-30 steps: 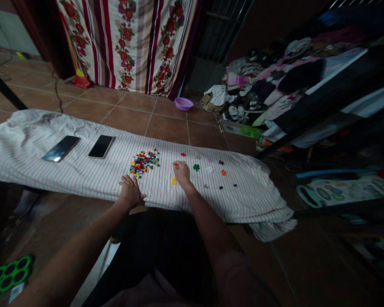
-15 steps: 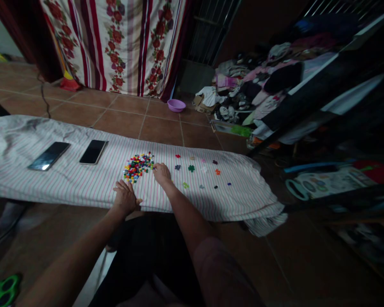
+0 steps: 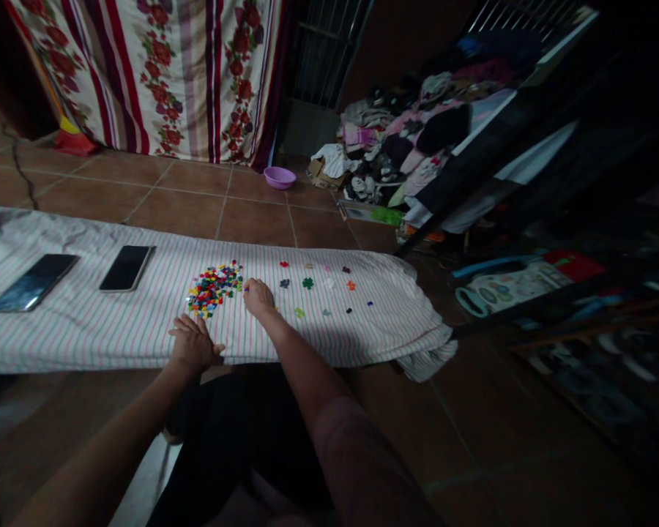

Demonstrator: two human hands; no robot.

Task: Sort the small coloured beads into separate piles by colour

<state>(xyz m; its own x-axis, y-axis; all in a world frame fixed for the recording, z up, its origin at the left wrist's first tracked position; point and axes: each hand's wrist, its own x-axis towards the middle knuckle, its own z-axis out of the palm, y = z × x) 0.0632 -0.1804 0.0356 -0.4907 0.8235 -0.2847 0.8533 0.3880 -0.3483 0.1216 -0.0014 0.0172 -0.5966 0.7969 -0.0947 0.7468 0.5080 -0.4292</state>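
A mixed pile of small coloured plastic pieces (image 3: 214, 289) lies on a striped cloth (image 3: 159, 322). Just right of the pile, my right hand (image 3: 259, 296) has its thumb and fingers pinched on what looks like a tiny purple piece (image 3: 247, 288). My left hand (image 3: 191, 344) rests on the cloth at the near side of the pile, fingers spread and holding nothing. To the right, pieces sit in small single-colour groups, among them a red group (image 3: 284, 264), a green group (image 3: 307, 283), an orange group (image 3: 351, 285) and a lime group (image 3: 299, 312).
Two phones lie left of the pile: a near one (image 3: 33, 283) and another (image 3: 126, 268). Beyond the cloth, a purple basin (image 3: 280, 177) stands on the tiled floor. A heap of clothes (image 3: 406, 139) and a dark rack post (image 3: 461, 205) are to the right.
My view has swung a little to the right, so everything sits further left. My right hand stays pinched beside the pile, while the left remains spread on the cloth.
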